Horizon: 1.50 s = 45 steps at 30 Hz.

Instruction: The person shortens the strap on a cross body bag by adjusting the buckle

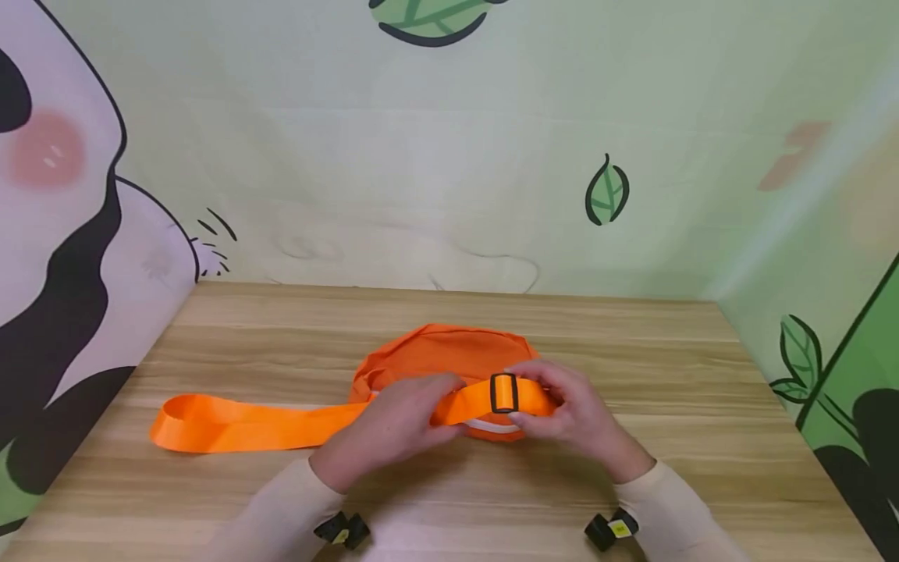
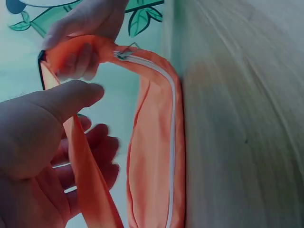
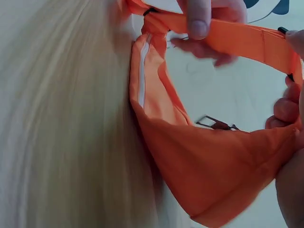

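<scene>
An orange waist bag (image 1: 449, 349) with a white zipper (image 2: 172, 114) lies on the table. Its bright orange strap (image 1: 260, 428) runs out to the left and folds back in a loop. My right hand (image 1: 583, 414) grips the strap beside a black slider buckle (image 1: 516, 393), just over the bag's right part. On the left of the buckle, my left hand (image 1: 393, 414) holds the strap loosely, thumb in front and fingers behind. A metal zipper pull (image 2: 122, 55) shows near the right hand in the left wrist view.
The wood-grain table (image 1: 281, 343) meets a pale green printed wall (image 1: 316, 156) at the back. Printed panels also stand at both sides. Each wrist wears a small black device, one left (image 1: 342, 531) and one right (image 1: 611, 529).
</scene>
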Tool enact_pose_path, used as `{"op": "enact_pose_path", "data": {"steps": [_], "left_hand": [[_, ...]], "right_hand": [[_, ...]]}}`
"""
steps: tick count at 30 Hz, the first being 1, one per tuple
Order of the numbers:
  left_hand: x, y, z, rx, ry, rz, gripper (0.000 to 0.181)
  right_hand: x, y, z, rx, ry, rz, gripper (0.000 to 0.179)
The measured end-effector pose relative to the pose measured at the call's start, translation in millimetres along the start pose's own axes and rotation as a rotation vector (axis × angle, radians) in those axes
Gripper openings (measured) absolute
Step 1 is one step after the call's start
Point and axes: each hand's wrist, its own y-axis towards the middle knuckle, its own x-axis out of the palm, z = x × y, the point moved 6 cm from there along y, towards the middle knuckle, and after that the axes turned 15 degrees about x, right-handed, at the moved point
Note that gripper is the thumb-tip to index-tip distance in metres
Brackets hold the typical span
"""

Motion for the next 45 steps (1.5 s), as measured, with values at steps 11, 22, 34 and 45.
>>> {"op": "enact_pose_path", "data": {"steps": [11,22,34,45], "left_hand": [[-14.6,3.9,4.7,0.025,0.029,0.054,0.038],[-24.9,-25.4,-20.4,-0.072,-0.013,0.011,0.039],[-51.3,-54.7,-38.6,-0.121,0.052,0.006,0.037],[-71.6,-84.6,-58.0,-0.176,0.099,0.007,0.036]], "right_hand": [[16.4,13.1,-25.2,-0.024,-0.367,-0.039,0.052],[-19.3,5.3,-4.2,0.194,-0.287,-0.044,0.040],[-65.7,-14.8,15.1,0.183,-0.324,0.002,0.044],[-99.2,-30.6,41.9,0.308,-0.271,0.090,0.043]]}}
